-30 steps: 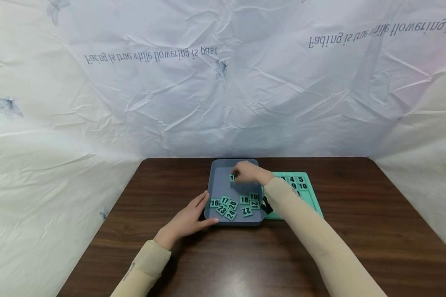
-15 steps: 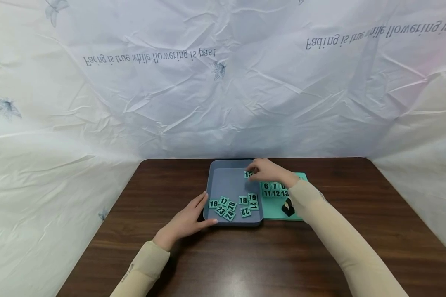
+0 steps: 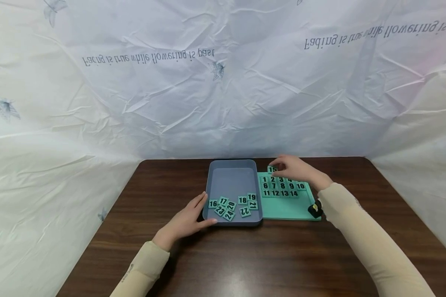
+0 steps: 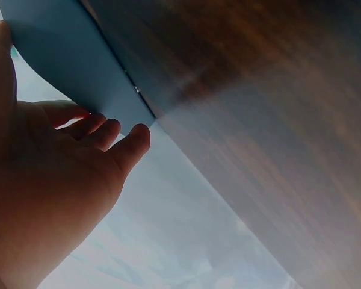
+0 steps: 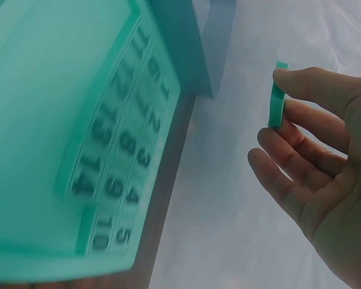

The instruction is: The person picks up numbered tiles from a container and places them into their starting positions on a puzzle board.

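Observation:
My right hand (image 3: pixel 299 169) pinches the green number tile 15 (image 3: pixel 271 169) between thumb and fingers, raised over the far edge of the green puzzle board (image 3: pixel 286 209). The right wrist view shows that tile (image 5: pixel 277 102) edge-on, apart from the board. Tiles 1 to 14 lie in rows across the board's far part. My left hand (image 3: pixel 186 218) rests on the near left corner of the grey-blue tray (image 3: pixel 230 181), its thumb over the front rim and its fingers along the left side. In the left wrist view the fingers (image 4: pixel 132 144) lie against the tray's outer wall.
Loose tiles, among them 16 (image 3: pixel 213 203), 20 (image 3: pixel 231 205) and 22 (image 3: pixel 245 211), lie in the tray's near half. Tray and board stand side by side on a dark wooden table (image 3: pixel 282 255). A pale printed sheet (image 3: pixel 223 115) hangs behind the table.
My right hand has carried tile 15 rightward from above the tray to over the board's far edge, uncovering the board's tiles. The left hand has stayed at the tray.

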Demonstrator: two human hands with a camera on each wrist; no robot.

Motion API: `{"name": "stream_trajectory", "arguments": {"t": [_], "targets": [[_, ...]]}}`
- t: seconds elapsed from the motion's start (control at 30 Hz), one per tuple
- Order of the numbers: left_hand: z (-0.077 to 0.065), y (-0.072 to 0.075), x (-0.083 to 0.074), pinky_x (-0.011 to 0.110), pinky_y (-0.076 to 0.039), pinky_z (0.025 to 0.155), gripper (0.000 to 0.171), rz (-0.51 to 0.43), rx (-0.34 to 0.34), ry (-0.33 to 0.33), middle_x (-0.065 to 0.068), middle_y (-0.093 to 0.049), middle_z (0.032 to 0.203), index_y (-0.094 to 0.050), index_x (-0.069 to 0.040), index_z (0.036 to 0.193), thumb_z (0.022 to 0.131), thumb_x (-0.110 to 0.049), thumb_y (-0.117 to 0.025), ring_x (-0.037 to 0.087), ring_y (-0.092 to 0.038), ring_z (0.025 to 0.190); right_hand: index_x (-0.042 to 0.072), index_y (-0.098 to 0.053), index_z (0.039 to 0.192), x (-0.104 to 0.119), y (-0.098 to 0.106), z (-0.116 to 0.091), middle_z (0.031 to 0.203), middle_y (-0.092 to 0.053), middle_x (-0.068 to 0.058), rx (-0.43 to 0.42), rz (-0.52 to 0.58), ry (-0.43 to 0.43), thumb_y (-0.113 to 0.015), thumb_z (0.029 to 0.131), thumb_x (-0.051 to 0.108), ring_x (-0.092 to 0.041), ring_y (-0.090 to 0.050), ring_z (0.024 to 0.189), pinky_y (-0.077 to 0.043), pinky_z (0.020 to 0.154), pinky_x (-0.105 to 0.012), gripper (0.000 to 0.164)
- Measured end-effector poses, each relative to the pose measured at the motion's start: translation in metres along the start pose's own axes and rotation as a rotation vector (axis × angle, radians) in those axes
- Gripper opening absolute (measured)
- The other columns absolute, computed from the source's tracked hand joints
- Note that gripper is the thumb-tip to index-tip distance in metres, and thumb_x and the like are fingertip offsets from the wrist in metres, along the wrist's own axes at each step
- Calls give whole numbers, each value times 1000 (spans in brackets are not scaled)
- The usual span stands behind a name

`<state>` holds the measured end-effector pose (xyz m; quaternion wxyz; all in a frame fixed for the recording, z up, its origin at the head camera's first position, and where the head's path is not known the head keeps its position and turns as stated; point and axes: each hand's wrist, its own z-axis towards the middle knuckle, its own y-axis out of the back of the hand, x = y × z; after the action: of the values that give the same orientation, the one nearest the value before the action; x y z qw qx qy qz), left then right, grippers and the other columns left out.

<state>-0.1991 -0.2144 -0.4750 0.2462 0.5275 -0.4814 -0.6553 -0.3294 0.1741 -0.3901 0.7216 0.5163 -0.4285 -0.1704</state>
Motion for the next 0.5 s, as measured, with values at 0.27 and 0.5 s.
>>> {"name": "stream_trajectory", "arguments": {"t": [0.27,0.5], "targets": [[1,0,2,51,-33,115,99,1,-3,-1,5,-14,168,-20,-11,162,91,-69,-59,28,-22,152,0,-66,130,-24,5,-28,122,-61,-17,-10,-4,-36,-71,96,18,-29,-62,99,-53,80,-46,38],[1,-1,4,51,-32,115,101,3,2,-2,5,-13,168,-19,-11,162,90,-71,-57,28,-21,152,-2,-65,130,-41,1,-48,118,-61,-17,-26,-10,-60,-72,95,17,-32,-62,101,-54,78,-45,40]]}}
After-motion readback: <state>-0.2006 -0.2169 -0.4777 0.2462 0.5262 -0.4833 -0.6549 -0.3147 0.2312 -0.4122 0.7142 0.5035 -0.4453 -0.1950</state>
